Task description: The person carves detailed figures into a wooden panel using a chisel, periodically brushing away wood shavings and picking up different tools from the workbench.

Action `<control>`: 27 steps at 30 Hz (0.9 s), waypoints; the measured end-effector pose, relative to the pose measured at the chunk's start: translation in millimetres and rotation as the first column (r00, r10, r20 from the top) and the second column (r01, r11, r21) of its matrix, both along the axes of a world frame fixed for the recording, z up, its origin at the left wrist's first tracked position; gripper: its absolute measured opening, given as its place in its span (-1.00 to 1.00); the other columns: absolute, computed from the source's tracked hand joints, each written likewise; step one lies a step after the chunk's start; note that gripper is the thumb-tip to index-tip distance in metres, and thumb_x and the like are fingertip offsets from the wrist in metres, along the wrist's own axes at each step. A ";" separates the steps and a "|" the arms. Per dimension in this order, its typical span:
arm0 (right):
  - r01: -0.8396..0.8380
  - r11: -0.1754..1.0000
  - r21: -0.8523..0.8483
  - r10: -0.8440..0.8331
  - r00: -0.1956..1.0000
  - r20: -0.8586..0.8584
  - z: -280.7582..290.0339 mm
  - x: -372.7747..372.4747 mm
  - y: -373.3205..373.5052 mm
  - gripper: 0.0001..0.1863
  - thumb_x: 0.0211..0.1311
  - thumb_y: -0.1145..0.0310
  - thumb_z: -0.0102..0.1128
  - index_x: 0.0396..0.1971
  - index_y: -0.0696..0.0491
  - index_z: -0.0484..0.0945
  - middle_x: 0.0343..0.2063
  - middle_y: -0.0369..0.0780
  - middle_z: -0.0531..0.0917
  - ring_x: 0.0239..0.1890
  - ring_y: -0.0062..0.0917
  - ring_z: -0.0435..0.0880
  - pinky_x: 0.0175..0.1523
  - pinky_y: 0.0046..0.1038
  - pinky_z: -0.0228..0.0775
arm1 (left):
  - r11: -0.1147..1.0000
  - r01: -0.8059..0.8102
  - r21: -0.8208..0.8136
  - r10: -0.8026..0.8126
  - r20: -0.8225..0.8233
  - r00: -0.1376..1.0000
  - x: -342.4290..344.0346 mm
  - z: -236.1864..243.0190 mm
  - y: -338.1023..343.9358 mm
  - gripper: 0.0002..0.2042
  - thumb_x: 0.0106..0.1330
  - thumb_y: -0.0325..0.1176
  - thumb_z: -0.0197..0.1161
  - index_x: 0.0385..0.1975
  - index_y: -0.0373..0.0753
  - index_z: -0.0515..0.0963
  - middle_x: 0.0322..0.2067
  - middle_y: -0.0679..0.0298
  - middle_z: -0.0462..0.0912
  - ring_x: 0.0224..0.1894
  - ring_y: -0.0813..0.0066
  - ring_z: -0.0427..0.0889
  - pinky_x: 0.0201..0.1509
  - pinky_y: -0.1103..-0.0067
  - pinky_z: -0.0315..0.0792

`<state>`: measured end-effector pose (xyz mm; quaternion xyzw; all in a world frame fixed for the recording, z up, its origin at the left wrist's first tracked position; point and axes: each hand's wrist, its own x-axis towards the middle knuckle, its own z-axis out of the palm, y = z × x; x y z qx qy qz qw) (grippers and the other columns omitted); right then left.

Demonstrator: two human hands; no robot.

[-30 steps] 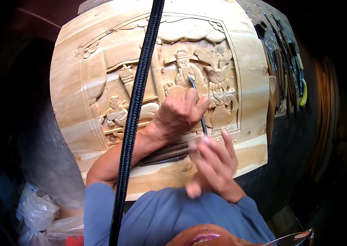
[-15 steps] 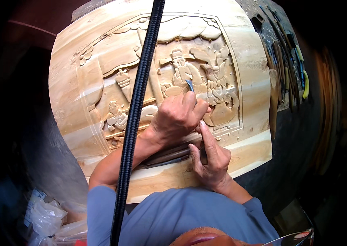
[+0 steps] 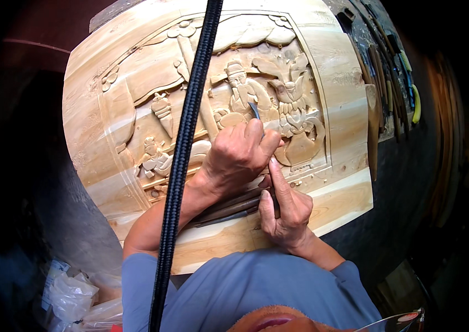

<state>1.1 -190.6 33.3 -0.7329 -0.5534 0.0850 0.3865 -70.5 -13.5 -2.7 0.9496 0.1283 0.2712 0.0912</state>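
Observation:
A wooden panel (image 3: 346,127) carved in relief with robed figures, a vase and draped curtains lies before me. My left hand (image 3: 237,150) is closed round a carving chisel, resting low over the relief. The chisel's thin steel blade (image 3: 254,110) pokes out beyond the knuckles and meets the robe of the central seated figure (image 3: 239,83). Lower and to the right, my right hand (image 3: 288,213) grips the chisel's dark handle, forefinger stretched along it toward the left hand. Part of the handle is hidden by both hands.
Several dark-handled tools (image 3: 226,211) lie on the panel's near edge under my wrists. More tools (image 3: 385,72) crowd a surface at the right, with a yellow curved handle (image 3: 416,105). A black braided cord (image 3: 189,105) crosses the view. Plastic bags (image 3: 74,296) sit lower left.
The panel has shifted slightly within the view. Both hands keep their grip on the chisel, and its blade stays at about the same spot on the seated figure's robe.

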 end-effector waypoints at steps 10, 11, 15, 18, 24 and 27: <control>0.006 1.000 0.015 -0.006 0.999 -0.042 2.8 -4.0 5.3 -0.24 0.20 0.61 0.37 0.48 0.39 0.52 -0.45 -0.15 0.76 -0.60 -0.38 0.68 -0.40 -0.32 0.54 | 0.997 0.008 -0.081 -0.008 -0.003 1.000 -1.1 7.3 0.0 -0.72 0.45 -0.20 0.45 -0.30 -0.15 0.45 -0.47 0.26 0.34 -0.53 0.39 0.51 -0.48 0.40 0.36; 0.024 0.999 0.029 -0.023 0.999 -0.031 2.9 -4.5 5.7 -0.24 0.20 0.62 0.36 0.48 0.40 0.52 -0.45 -0.15 0.77 -0.60 -0.38 0.68 -0.40 -0.33 0.55 | 0.997 0.010 -0.080 -0.011 -0.010 1.000 -1.1 7.7 0.2 -0.72 0.45 -0.20 0.45 -0.30 -0.15 0.45 -0.47 0.26 0.34 -0.52 0.39 0.51 -0.47 0.39 0.37; 0.048 0.998 0.051 -0.046 0.998 -0.039 0.6 -6.4 8.2 -0.25 0.19 0.65 0.33 0.46 0.41 0.53 -0.45 -0.13 0.78 -0.59 -0.39 0.70 -0.39 -0.34 0.56 | 0.996 0.009 -0.084 -0.012 -0.027 1.000 -0.7 8.0 1.1 -0.71 0.46 -0.19 0.45 -0.29 -0.15 0.45 -0.46 0.26 0.34 -0.51 0.39 0.51 -0.46 0.39 0.37; 0.058 0.996 0.068 -0.055 0.997 -0.048 -2.8 -7.6 9.9 -0.26 0.19 0.67 0.32 0.45 0.42 0.53 -0.44 -0.12 0.78 -0.57 -0.38 0.71 -0.38 -0.35 0.56 | 0.997 0.002 -0.071 -0.005 -0.038 0.999 0.1 7.7 1.2 -0.71 0.46 -0.18 0.45 -0.28 -0.16 0.45 -0.46 0.26 0.34 -0.51 0.39 0.51 -0.46 0.39 0.37; 0.042 0.995 0.085 -0.035 0.996 -0.086 -6.4 -2.9 9.0 -0.27 0.20 0.69 0.32 0.45 0.42 0.53 -0.41 -0.11 0.78 -0.52 -0.37 0.74 -0.34 -0.35 0.59 | 0.999 -0.011 -0.040 0.009 -0.060 0.998 2.3 7.5 0.7 -0.69 0.47 -0.17 0.44 -0.31 -0.15 0.43 -0.47 0.27 0.33 -0.51 0.40 0.51 -0.47 0.41 0.37; 0.037 0.994 0.100 -0.030 0.997 -0.073 -8.7 0.1 8.4 -0.28 0.21 0.69 0.32 0.45 0.41 0.53 -0.40 -0.11 0.78 -0.52 -0.37 0.75 -0.34 -0.35 0.60 | 1.000 -0.022 -0.017 0.021 -0.074 0.997 3.5 6.9 0.5 -0.69 0.47 -0.16 0.43 -0.33 -0.14 0.42 -0.48 0.28 0.32 -0.52 0.42 0.50 -0.48 0.41 0.35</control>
